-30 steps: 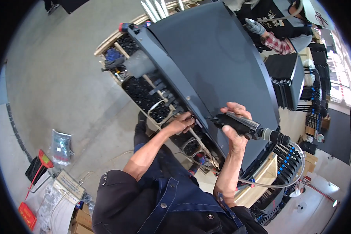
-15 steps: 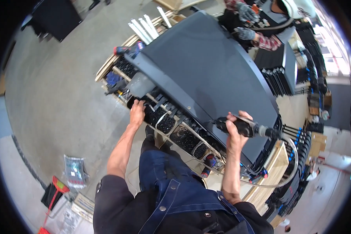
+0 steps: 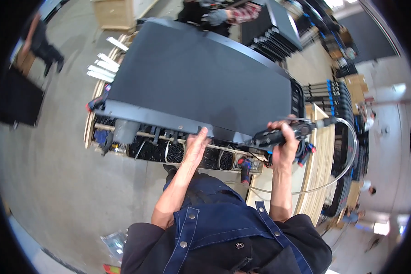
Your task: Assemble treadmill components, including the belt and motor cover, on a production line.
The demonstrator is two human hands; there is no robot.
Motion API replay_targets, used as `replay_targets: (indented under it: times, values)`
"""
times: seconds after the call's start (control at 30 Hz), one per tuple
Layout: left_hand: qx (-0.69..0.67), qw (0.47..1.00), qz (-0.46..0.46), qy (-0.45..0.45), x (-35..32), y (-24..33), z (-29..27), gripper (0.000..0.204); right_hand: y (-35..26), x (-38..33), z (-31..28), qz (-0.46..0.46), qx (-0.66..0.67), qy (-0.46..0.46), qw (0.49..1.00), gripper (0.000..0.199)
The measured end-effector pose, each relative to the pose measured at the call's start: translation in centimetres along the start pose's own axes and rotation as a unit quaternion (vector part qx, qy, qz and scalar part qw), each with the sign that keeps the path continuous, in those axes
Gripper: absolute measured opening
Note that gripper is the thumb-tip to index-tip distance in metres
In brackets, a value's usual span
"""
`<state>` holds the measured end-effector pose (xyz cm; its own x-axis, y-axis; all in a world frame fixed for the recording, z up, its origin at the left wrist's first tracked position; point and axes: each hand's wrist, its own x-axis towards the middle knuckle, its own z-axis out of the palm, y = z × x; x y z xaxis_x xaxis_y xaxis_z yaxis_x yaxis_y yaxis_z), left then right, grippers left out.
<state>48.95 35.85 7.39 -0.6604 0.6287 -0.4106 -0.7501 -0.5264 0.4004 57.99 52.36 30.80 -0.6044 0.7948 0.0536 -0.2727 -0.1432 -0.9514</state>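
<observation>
A large dark grey panel (image 3: 192, 82) with a raised rim lies across the workbench in front of me. In my right hand (image 3: 285, 137) is a black air screwdriver (image 3: 269, 138), its fingers wrapped round the body and its tip pointing left at the panel's near edge. A clear hose (image 3: 353, 150) runs from its back end. My left hand (image 3: 196, 148) is at the near rim, thumb up against the edge and fingers curled below. Whatever it pinches there is too small or hidden to make out.
Bins of small black screws (image 3: 174, 151) line the bench's near side. A red and black cordless drill (image 3: 245, 170) stands by them. White strips (image 3: 106, 66) stick out at the left. A co-worker's gloved hand (image 3: 217, 17) is beyond the panel; stacked dark panels (image 3: 278, 32) stand behind.
My left hand has left the screw bins and moved right to the panel's near rim. The screwdriver stays in my right hand. My view has turned, shifting the whole scene.
</observation>
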Motion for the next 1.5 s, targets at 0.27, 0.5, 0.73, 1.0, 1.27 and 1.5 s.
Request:
replay_targets:
  times: [0.27, 0.5, 0.73, 1.0, 1.27, 1.5]
  values:
    - [0.094, 0.986, 0.067, 0.122, 0.4, -1.5, 2.5, 0.058, -0.5, -11.6, -20.7, 0.092, -0.235, 0.291, 0.923, 0.028]
    - [0.185, 0.963, 0.114, 0.158, 1.6, -2.9, 0.9, 0.046, -8.4, -16.1, -40.5, 0.039, -0.446, 0.446, 0.775, 0.031]
    - [0.176, 0.952, 0.14, 0.206, 2.2, -3.4, 1.9, 0.042, -5.6, -8.8, -58.2, 0.052, -0.374, 0.371, 0.849, 0.035]
    - [0.086, 0.971, 0.078, 0.211, 2.4, -2.4, 1.5, 0.04, 16.4, -0.8, -70.8, 0.201, -0.418, 0.268, 0.844, 0.045]
    - [0.1, 0.942, 0.119, 0.296, 2.8, -3.9, 3.1, 0.04, 16.5, -0.3, -70.2, 0.262, -0.406, 0.301, 0.822, 0.049]
    - [0.22, 0.908, 0.163, 0.317, 1.7, -3.8, 2.8, 0.053, 5.4, -9.3, -53.2, 0.245, -0.151, 0.182, 0.94, 0.02]
